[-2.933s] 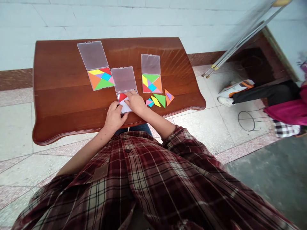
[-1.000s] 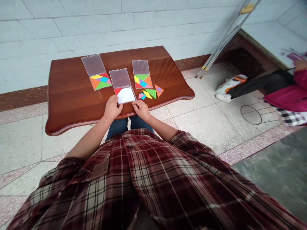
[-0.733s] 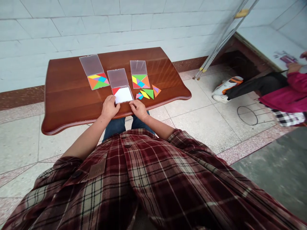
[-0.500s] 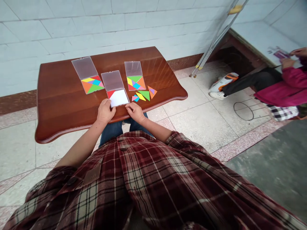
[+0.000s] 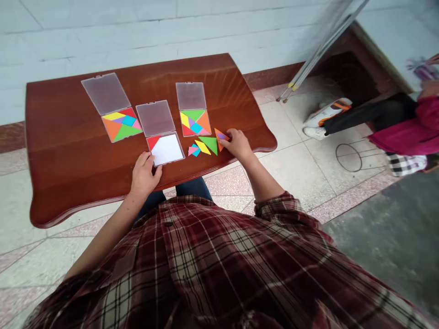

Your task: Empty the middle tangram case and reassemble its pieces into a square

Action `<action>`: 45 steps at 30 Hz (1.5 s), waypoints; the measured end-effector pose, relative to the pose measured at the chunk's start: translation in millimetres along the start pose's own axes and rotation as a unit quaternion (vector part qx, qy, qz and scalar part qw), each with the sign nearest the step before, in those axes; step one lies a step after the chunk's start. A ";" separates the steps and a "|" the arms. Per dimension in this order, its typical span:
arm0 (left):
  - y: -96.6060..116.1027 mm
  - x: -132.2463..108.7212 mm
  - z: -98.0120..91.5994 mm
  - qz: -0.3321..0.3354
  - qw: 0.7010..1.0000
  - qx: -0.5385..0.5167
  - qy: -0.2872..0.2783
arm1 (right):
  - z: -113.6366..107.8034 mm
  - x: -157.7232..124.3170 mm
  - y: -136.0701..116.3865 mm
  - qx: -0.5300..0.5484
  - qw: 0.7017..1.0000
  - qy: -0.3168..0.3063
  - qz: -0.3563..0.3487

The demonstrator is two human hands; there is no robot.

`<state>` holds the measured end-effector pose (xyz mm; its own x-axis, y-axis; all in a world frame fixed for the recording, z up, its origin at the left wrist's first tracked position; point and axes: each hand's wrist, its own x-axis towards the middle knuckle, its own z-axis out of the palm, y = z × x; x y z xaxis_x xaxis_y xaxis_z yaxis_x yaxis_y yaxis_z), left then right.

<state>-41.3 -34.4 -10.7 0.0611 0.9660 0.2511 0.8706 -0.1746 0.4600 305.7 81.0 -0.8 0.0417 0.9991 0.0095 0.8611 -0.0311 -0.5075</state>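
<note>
Three open clear tangram cases lie on a brown wooden table [image 5: 68, 151]. The middle case [image 5: 166, 149] holds only a red triangle [image 5: 152, 141] in its white tray. My left hand [image 5: 143, 172] rests at that tray's near left corner, fingers curled against its edge. Loose pieces lie to the right: pink and cyan bits [image 5: 194, 150], a yellow piece [image 5: 202, 147], a green triangle [image 5: 211, 144]. My right hand [image 5: 237, 142] reaches out to the orange triangle with a purple piece on it [image 5: 220, 135], fingertips pinching it.
The left case [image 5: 121, 125] and right case [image 5: 195, 122] hold full coloured tangrams, lids [image 5: 105, 92] flipped back. Right of the table, another person's legs and white shoe [image 5: 325, 119] stretch across the tiled floor, beside a wire ring stand [image 5: 350, 157] and leaning metal poles [image 5: 318, 45].
My right hand has left the near edge of the middle tray and moved right to the orange and purple pieces. The left hand stays by the tray.
</note>
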 end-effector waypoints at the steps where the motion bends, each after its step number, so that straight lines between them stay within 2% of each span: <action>1: 1.7 -1.5 -0.3 -0.004 1.000 0.001 -0.003 | -0.7 1.0 -0.1 -0.016 1.000 -0.010 0.007; 6: 10.8 -5.8 -3.0 -0.036 0.999 -0.016 -0.025 | -5.7 4.6 -1.6 -0.068 0.996 -0.047 0.021; 11: 13.5 -7.2 -5.0 -0.034 0.999 -0.026 -0.021 | -10.3 15.4 4.8 -0.040 0.997 -0.062 0.030; 21: 3.5 -7.4 -3.4 -0.014 0.999 -0.036 -0.013 | -8.8 26.3 9.3 0.072 0.995 -0.003 0.070; 24: 3.6 -6.8 -3.6 -0.009 0.999 -0.037 -0.011 | -9.8 31.5 11.3 0.129 0.986 0.006 0.106; 27: 4.8 -5.8 -4.0 -0.009 0.999 -0.043 -0.011 | -11.0 37.8 15.9 0.150 0.983 0.002 0.109; 33: 5.2 -4.2 -2.8 -0.012 0.999 -0.051 -0.009 | -13.2 46.6 20.0 0.085 0.995 -0.030 0.050; 39: 1.4 -4.0 0.4 -0.005 0.998 -0.057 -0.008 | -17.6 32.5 11.7 -0.041 0.998 0.037 0.027; 45: 1.9 -3.8 1.5 0.003 0.999 -0.035 0.001 | -10.7 15.6 9.1 -0.047 0.998 -0.038 0.008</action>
<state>-39.1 -38.2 -12.0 0.0654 0.9644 0.2562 0.8342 -0.1938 0.5164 319.6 96.0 4.0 0.0206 0.9977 -0.0643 0.9049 -0.0459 -0.4231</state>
